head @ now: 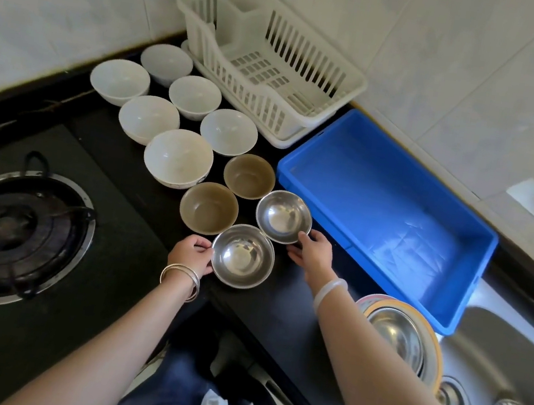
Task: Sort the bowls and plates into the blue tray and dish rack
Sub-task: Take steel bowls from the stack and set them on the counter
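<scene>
Head cam looks down on a black counter (277, 308) packed with bowls. Count: six white bowls (178, 158) clustered toward the back left, two brown bowls (209, 207) in front of them, and two steel bowls, so ten loose bowls in all. The white dish rack (269, 60) sits in the back corner with nothing in it, and the blue tray (388, 213) right beside it is bare too. So nothing's sorted yet.

Left hand (190, 255) has its fingers curled round the left rim of the near steel bowl (242, 256), gripping it while it sits on the counter. Right hand (313, 252) is on the near edge of the far steel bowl (283, 216), thumb on the rim and fingers under the side, so it's holding that one. That bowl is just beside the tray's front wall.

One stack of plates (412, 335) with a steel dish on top sits at the sink (512, 360) edge; can't count the plates. One gas burner (12, 230) on the left.
</scene>
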`<act>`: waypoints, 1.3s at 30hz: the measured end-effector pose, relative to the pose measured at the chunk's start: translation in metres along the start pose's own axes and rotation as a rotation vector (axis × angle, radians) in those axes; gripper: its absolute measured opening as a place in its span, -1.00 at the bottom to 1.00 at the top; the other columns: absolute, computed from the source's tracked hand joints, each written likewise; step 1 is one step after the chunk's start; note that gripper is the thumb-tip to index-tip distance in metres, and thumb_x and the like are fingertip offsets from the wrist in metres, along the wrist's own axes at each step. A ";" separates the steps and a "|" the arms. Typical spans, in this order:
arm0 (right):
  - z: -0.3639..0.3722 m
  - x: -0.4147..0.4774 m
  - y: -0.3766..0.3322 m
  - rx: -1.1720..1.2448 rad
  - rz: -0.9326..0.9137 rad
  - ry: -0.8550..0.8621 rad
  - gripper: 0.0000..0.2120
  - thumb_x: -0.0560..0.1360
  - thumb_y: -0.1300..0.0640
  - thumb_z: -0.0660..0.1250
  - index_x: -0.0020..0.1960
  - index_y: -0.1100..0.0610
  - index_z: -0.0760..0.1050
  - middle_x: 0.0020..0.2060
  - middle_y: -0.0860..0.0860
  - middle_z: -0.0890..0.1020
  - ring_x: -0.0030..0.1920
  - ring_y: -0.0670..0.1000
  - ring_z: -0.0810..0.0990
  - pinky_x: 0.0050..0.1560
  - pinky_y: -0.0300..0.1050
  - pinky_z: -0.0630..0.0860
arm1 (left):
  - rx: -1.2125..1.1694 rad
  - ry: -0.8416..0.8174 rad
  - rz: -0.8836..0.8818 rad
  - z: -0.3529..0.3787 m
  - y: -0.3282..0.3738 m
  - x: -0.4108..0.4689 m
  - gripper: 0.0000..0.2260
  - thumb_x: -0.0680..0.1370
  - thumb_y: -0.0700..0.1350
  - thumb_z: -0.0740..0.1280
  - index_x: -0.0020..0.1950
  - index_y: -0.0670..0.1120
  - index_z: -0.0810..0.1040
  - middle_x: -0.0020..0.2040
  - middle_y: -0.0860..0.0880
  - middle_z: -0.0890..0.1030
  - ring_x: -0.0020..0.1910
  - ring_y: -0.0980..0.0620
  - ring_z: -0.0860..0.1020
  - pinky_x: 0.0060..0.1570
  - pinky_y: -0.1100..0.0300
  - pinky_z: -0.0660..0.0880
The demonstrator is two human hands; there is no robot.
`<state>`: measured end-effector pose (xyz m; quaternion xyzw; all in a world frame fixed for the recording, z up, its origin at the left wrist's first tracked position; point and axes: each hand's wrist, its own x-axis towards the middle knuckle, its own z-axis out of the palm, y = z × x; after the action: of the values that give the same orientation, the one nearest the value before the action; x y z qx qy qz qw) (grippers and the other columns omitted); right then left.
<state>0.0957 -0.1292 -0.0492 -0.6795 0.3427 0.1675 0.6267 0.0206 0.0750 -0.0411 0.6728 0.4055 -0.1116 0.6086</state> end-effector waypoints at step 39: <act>-0.235 -0.091 0.076 -0.761 -0.252 0.630 -0.77 0.41 0.17 0.34 0.07 0.11 0.51 -0.10 0.11 0.61 -0.08 0.17 0.57 -0.25 -0.15 0.31 | 0.794 -0.541 0.581 0.208 -0.005 -0.138 -0.69 0.47 -0.24 0.34 0.20 -0.03 0.48 0.06 -0.03 0.61 0.00 0.02 0.58 0.01 0.20 0.48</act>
<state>-0.0677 -0.3311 -0.0079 -0.9132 0.3450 -0.0094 0.2166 -0.0005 -0.1712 -0.0043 0.8818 -0.0402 -0.2520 0.3967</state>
